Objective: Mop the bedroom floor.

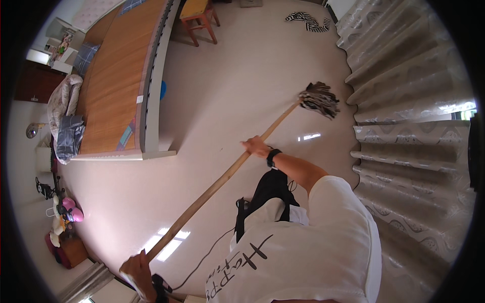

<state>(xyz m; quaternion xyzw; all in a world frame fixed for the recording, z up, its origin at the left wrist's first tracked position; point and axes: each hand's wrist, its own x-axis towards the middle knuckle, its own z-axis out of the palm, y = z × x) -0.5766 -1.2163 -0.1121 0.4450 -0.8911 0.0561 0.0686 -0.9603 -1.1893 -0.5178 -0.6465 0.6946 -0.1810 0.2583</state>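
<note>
A mop with a long wooden handle (212, 188) slants across the view from the lower left to the upper right. Its dark and light strip head (321, 100) lies spread on the floor. My left hand (137, 272) is closed round the handle's near end at the lower left. Farther along the shaft, around its middle, my right hand (256, 146) grips it, with a black band on the wrist. The left wrist also carries a dark band, from which a thin black cable (204, 256) runs toward my body.
To the left stands a bed (113, 86) with a brown mat, with a blue round thing (162, 90) at its side. A wooden stool (198, 19) is at the far end. Striped cloth (309, 22) lies on the pale glossy floor (242, 65). Long curtains (409, 156) hang along the right.
</note>
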